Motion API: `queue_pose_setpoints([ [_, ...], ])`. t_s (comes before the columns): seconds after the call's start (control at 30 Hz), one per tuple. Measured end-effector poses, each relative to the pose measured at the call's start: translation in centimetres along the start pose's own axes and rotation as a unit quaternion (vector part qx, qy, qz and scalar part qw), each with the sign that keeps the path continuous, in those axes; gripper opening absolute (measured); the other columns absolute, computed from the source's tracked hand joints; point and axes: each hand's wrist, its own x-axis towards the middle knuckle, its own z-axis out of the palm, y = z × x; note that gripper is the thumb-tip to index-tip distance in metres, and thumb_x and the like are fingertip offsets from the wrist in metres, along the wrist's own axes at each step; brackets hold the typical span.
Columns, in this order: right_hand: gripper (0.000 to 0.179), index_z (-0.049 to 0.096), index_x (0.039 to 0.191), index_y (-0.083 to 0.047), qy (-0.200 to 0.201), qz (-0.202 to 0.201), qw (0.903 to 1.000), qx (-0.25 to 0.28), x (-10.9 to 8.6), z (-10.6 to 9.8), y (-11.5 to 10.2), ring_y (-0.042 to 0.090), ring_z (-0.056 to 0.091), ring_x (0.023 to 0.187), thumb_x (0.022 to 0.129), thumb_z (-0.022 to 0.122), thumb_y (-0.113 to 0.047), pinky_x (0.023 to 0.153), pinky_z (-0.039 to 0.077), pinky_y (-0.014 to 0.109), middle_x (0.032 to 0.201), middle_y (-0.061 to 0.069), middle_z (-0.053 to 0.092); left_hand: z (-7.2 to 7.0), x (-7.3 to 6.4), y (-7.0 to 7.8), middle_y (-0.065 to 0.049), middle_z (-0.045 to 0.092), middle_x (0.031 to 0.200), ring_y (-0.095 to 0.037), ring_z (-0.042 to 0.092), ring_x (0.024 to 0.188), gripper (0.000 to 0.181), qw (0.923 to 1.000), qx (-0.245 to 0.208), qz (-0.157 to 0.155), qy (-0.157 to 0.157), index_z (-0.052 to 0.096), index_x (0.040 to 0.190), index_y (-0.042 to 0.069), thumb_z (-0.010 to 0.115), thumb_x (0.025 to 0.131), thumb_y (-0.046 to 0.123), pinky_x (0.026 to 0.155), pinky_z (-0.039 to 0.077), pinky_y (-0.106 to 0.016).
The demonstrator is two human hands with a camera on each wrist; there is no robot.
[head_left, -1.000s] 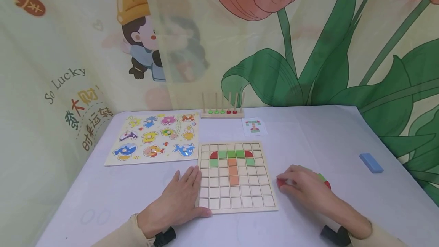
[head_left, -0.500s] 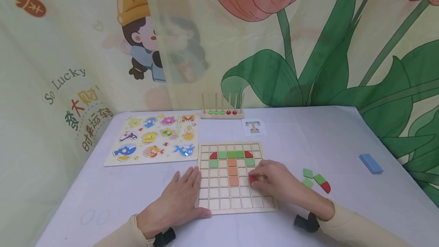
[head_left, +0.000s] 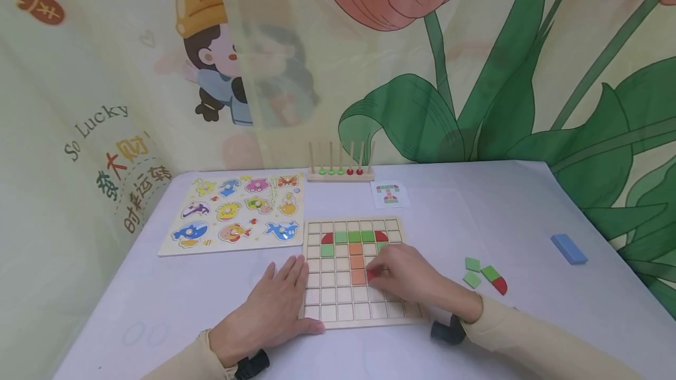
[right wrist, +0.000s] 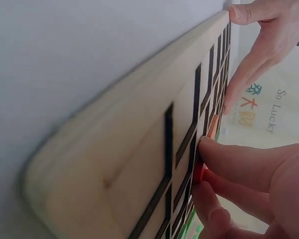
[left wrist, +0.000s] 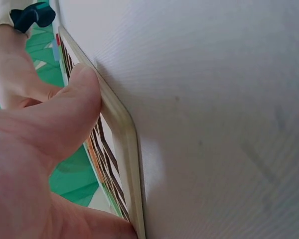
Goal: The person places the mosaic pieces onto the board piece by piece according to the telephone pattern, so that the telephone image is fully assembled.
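A wooden grid board point(head_left: 364, 326) lies on the white table. In its cells sit green square tiles point(head_left: 354, 237), red rounded-corner tiles point(head_left: 327, 238) and a column of orange tiles point(head_left: 356, 262). My left hand point(head_left: 274, 304) rests along the board's left edge, fingers straight, the thumb at the near left corner. Between thumb and fingers, my right hand point(head_left: 409, 274) pinches a red tile point(right wrist: 198, 172), low over the grid just right of the lowest orange tile. The hand covers part of the board's right side.
Right of the board lie several loose green tiles point(head_left: 472, 264) and a red rounded tile point(head_left: 500, 286). A patterned card point(head_left: 391, 203) and a peg rack with beads point(head_left: 340, 178) stand behind. An animal puzzle board point(head_left: 211, 248) is back left, a blue block point(head_left: 568, 249) far right.
My right hand has moved left from beside the loose tiles to over the grid, carrying the red tile. My left hand has stayed at the board's edge.
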Motion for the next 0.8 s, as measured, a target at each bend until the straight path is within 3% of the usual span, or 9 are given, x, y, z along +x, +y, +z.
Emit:
queue_pose_setpoints([
  [0.3,0.022,0.084,0.099,-0.014,-0.001,0.02,0.9997,0.014,0.3,0.19,0.09,0.008,0.065,0.085,0.078,0.089,-0.013,0.072,0.049,0.022,0.091,-0.004,0.079,-0.03,0.03,0.0,-0.023,0.037,0.164,-0.036,0.036,0.154,0.108,1.0,0.002,0.001,0.003,0.041,0.152,-0.006,0.062,0.084,0.076,0.12,0.033,-0.061],
  [0.8,0.033,0.082,0.111,-0.012,-0.006,0.02,0.9989,0.042,-0.2,0.1,0.43,0.006,0.055,0.078,0.078,0.089,-0.013,0.066,0.045,0.021,0.09,-0.007,0.076,-0.08,0.02,0.04,-0.023,0.038,0.163,-0.037,0.036,0.153,0.108,1.0,-0.002,0.0,0.005,0.042,0.152,-0.007,0.064,0.084,0.075,0.119,0.034,-0.062],
])
